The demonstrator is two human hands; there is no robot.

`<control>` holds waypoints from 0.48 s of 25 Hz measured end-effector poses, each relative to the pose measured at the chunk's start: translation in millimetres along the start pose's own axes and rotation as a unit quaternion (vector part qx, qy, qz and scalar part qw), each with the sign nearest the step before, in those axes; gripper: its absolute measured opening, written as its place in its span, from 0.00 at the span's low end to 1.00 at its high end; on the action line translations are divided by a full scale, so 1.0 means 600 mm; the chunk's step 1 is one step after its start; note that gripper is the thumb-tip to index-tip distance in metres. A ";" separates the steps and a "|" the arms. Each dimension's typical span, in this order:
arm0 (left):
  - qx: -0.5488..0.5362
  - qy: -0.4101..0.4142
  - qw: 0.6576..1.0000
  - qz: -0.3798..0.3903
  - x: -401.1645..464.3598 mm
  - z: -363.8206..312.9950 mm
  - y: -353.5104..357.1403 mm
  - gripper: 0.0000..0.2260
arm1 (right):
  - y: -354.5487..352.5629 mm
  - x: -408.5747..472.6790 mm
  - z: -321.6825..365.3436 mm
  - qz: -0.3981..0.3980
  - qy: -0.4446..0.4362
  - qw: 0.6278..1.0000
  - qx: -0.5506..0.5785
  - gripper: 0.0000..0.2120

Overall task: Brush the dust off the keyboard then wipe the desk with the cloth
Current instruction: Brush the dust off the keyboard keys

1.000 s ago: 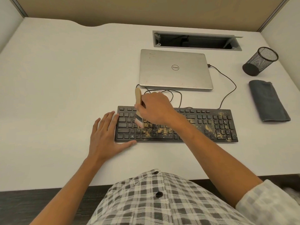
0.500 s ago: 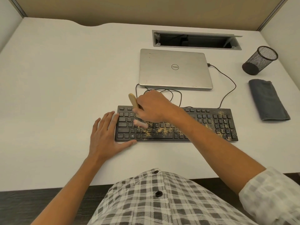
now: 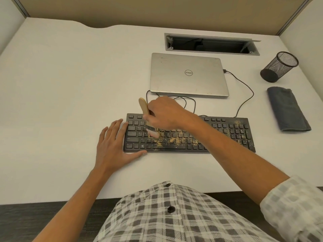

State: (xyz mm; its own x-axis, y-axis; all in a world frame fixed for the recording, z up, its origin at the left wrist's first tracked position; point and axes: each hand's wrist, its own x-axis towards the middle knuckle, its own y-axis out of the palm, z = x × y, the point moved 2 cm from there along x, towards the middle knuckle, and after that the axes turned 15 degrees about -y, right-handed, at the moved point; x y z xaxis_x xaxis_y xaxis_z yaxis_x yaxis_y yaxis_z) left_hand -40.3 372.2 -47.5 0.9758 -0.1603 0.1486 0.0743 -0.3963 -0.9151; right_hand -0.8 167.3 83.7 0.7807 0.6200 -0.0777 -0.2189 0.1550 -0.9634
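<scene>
A black keyboard (image 3: 227, 135) lies on the white desk (image 3: 61, 93), with yellowish dust over its middle keys and its number pad. My right hand (image 3: 166, 114) grips a small wooden-handled brush (image 3: 144, 106), whose pale bristles touch the keys left of the middle. My left hand (image 3: 113, 145) lies flat with straight fingers against the keyboard's left end, thumb along its front edge. A folded grey cloth (image 3: 288, 109) lies at the right of the desk, apart from both hands.
A closed silver laptop (image 3: 188, 74) sits behind the keyboard, its black cable (image 3: 248, 95) looping to the right. A black mesh pen cup (image 3: 279, 67) stands at the far right. A cable slot (image 3: 211, 44) opens at the back. Partition walls enclose the desk.
My right hand has swept the brush slightly back and forth over the left-middle keys, its handle tilting left. My left hand has stayed put.
</scene>
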 end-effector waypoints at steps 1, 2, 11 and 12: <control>0.002 0.000 1.000 -0.001 -0.001 0.001 0.001 0.50 | 0.004 -0.002 0.003 0.008 -0.006 1.000 0.010 0.19; 0.001 -0.001 1.000 -0.001 -0.001 0.001 0.001 0.50 | 0.006 -0.003 0.006 0.013 -0.013 1.000 0.009 0.19; 0.000 -0.001 1.000 -0.004 -0.001 0.002 0.001 0.49 | 0.014 -0.004 0.021 -0.024 -0.006 1.000 -0.010 0.19; -0.002 -0.001 1.000 -0.004 -0.001 0.002 0.000 0.49 | 0.013 -0.006 0.020 -0.036 0.001 0.999 -0.015 0.20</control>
State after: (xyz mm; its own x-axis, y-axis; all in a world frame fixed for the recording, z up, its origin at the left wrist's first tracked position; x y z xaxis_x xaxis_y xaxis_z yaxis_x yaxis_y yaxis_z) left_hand -40.7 373.1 -48.1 0.9755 -0.1561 0.1553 0.0812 -0.4007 -0.9126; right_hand -12.5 175.4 79.5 0.7948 0.6068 -0.0073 -0.1439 0.1769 -0.9736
